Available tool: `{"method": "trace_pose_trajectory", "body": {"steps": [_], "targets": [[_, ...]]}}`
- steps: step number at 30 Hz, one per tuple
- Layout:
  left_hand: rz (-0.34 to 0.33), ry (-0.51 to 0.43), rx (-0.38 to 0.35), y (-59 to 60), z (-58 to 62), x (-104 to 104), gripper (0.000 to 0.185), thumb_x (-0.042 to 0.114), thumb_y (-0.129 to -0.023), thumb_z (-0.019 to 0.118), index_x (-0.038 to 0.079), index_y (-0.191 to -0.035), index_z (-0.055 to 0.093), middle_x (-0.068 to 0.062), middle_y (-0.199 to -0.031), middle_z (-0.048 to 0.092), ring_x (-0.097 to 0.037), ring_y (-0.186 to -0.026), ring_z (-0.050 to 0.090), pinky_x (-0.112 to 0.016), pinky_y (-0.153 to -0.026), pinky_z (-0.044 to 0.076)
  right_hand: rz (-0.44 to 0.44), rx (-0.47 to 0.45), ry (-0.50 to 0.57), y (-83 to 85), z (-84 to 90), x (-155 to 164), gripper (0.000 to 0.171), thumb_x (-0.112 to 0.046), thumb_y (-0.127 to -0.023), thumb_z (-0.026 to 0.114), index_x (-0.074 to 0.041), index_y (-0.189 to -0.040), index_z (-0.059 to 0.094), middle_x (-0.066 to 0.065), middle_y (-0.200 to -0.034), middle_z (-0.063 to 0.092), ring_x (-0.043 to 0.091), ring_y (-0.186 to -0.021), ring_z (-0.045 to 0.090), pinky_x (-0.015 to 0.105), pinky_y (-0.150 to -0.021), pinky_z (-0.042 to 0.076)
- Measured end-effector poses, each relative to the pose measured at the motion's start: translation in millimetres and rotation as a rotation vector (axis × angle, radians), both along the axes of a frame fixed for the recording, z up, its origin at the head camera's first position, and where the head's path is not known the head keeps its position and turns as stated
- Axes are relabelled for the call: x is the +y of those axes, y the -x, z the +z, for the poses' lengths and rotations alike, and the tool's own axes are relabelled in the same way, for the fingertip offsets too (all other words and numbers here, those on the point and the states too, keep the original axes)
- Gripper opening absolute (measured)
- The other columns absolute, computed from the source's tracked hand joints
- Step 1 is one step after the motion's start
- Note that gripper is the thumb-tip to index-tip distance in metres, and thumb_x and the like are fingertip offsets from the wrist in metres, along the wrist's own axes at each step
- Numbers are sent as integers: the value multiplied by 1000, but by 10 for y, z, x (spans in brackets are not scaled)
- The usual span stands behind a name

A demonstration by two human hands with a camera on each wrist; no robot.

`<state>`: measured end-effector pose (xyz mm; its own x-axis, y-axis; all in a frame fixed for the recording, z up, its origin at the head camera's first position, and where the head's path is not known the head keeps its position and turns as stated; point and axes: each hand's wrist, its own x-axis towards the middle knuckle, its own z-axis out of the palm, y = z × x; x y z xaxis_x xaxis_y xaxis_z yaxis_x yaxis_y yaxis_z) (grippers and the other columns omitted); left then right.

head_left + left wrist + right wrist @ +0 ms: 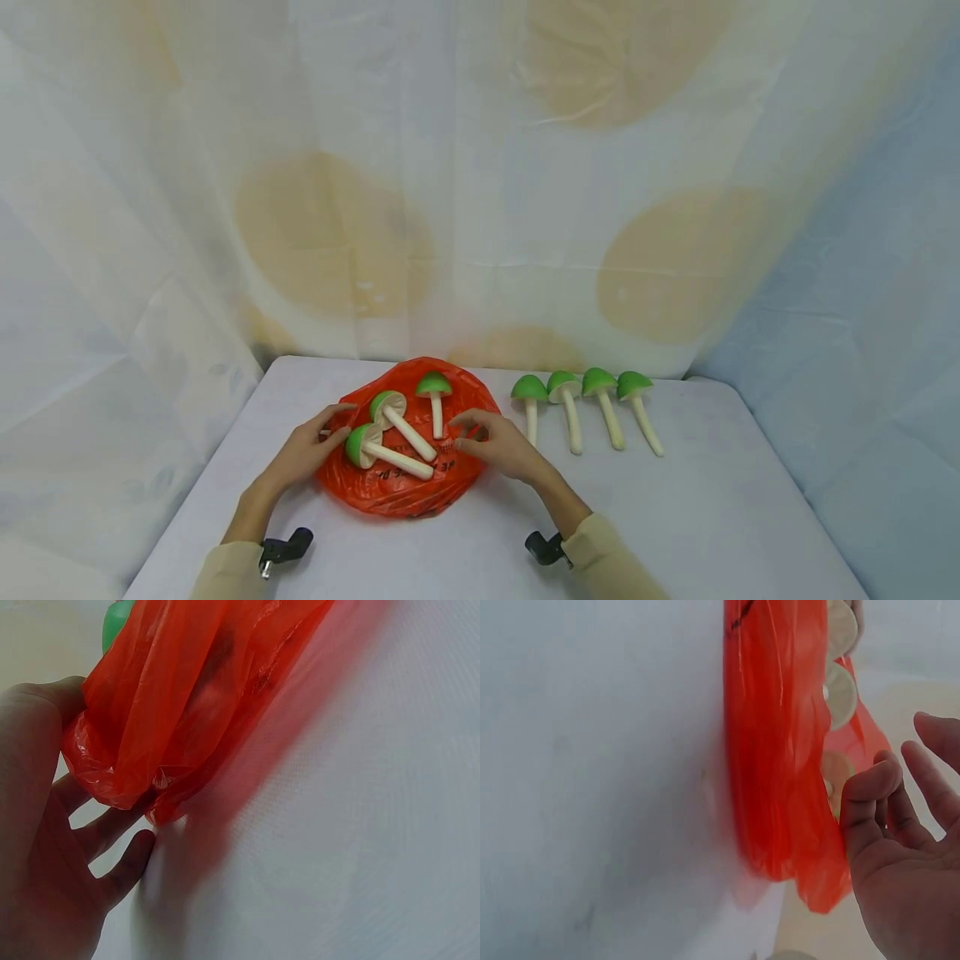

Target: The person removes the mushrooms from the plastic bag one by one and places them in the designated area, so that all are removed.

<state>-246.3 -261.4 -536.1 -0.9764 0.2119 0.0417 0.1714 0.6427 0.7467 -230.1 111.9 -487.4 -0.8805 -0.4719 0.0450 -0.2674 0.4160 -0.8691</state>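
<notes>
A plastic bag [405,467] lies spread on the counter [705,517], left of its middle, and three mushrooms [393,433] lie on the bag. The left hand [303,454] rests at the bag's left edge and the right hand [498,446] at its right edge, so the bag sits between them. To the right of the bag, apart from it, four more mushrooms [588,408] lie side by side in a row on the counter, caps toward the curtain [480,183] that hangs behind the counter.

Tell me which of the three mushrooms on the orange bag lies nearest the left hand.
The front mushroom, green cap beside the left hand; the other two lie farther back on the orange plastic bag.
</notes>
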Motion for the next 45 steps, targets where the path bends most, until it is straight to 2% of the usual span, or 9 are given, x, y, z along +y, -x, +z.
{"method": "trace_pose_trajectory", "body": {"steps": [5,13,20,27,36,42,45], "targets": [[2,3,-5,-10,-3,-4,46,48,-100,58,30,-142,50,-16,-142,55,-37,-117,61,-49,-90,58,39,-8,-21,-16,-55,-155,31,-25,-94,69,-12,-122,68,-4,-99,65,19,-91,58,28,-74,53],[-1,7,-5,-17,41,-1,44,45,-101,58,30,-141,50,-15,-139,57,-36,-115,61,-50,-91,57,40,-61,-78,-38,-131,-403,25,-28,-93,73,-22,-116,70,-8,-95,63,13,-86,58,24,-71,52],[1,10,-12,-14,10,-9,44,45,-101,58,30,-141,50,-15,-139,57,-36,-115,61,-50,-91,57,87,-85,-68,-66,-194,-495,27,-23,-91,76,-17,-116,69,-7,-91,63,13,-80,57,22,-67,50],[3,8,-11,-19,14,-10,44,43,-101,59,30,-141,50,-15,-138,58,-35,-114,62,-50,-91,57,83,-78,-109,-46,-252,-532,29,-24,-90,77,-19,-117,69,-10,-92,64,9,-83,57,23,-72,50],[-11,22,25,-11,25,-15,42,40,-103,57,26,-142,51,-17,-133,61,-36,-111,63,-52,-89,57,67,-49,-164,-62,-220,-566,32,-23,-88,79,-19,-119,72,-13,-88,63,8,-80,56,22,-69,50],[0,17,5,-6,29,-41,41,41,-102,58,29,-141,51,-15,-136,59,-35,-112,62,-50,-90,57,48,-64,-198,-72,-223,-629,31,-23,-87,80,-24,-117,73,-13,-89,63,9,-82,56,22,-68,51],[-2,21,3,-11,36,-49,42,41,-102,58,29,-141,50,-16,-137,58,-35,-112,62,-50,-90,57,45,-40,-233,-72,-226,-669,31,-22,-86,81,-26,-116,74,-14,-87,61,8,-81,55,22,-69,50]]}}
